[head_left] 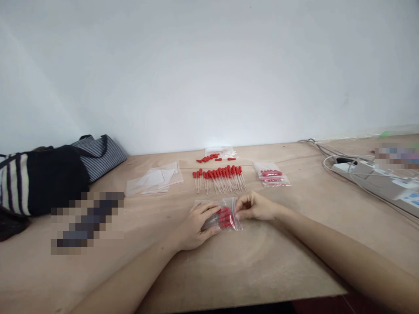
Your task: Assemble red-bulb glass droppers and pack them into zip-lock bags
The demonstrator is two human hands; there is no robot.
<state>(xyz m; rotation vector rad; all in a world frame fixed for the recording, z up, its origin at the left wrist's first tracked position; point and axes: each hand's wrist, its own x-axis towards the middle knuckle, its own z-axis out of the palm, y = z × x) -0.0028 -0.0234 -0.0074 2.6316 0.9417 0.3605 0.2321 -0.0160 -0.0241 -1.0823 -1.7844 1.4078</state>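
A clear zip bag (231,217) with several red-bulbed droppers (225,218) inside lies flat on the table in front of me. My left hand (202,222) rests on the bag's left part, fingers stretched out over it and thumb along the near side. At the zip edge on the right, my right hand (251,206) pinches the bag between thumb and fingers. Just beyond, a row of droppers (219,176) lies with red bulbs away from me and thin clear tubes towards me.
Flat zip bags (157,179) overlap at the left. A filled bag (272,174) lies right of the row. Loose red bulbs (207,158) and clear tubes (229,152) are near the wall. Power strips with cables (369,179) stand right, a black bag (59,179) left.
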